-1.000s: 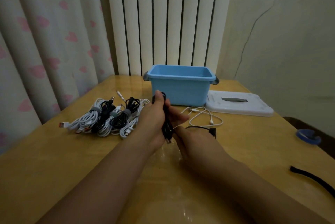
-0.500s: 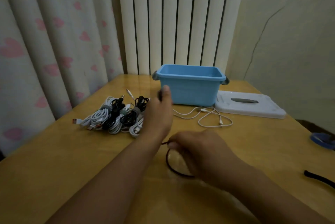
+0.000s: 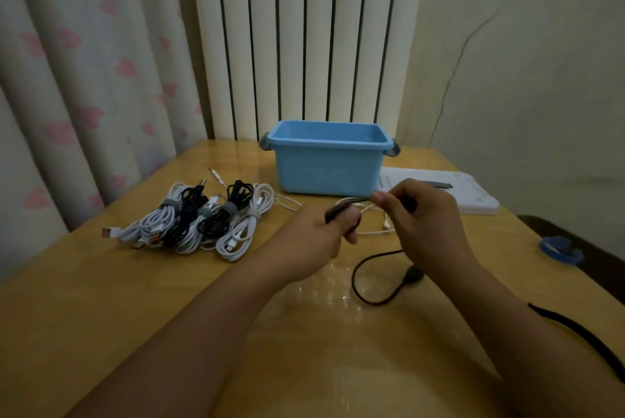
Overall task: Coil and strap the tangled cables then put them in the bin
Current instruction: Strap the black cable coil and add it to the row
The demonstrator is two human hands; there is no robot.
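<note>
From my head view: my left hand (image 3: 318,235) grips the gathered loops of the black cable (image 3: 372,279), my right hand (image 3: 419,214) pinches its next stretch, and the tail trails on the bench (image 3: 101,316) at five o'clock. Strapped bundles (image 3: 199,218) lie at nine o'clock. The bin (image 3: 326,160) at twelve looks empty; a white cable (image 3: 375,231) waits loose.

No text, label or number is readable anywhere here. The blue bin (image 3: 327,164) and the white lid (image 3: 473,196) show plain surfaces only.
</note>
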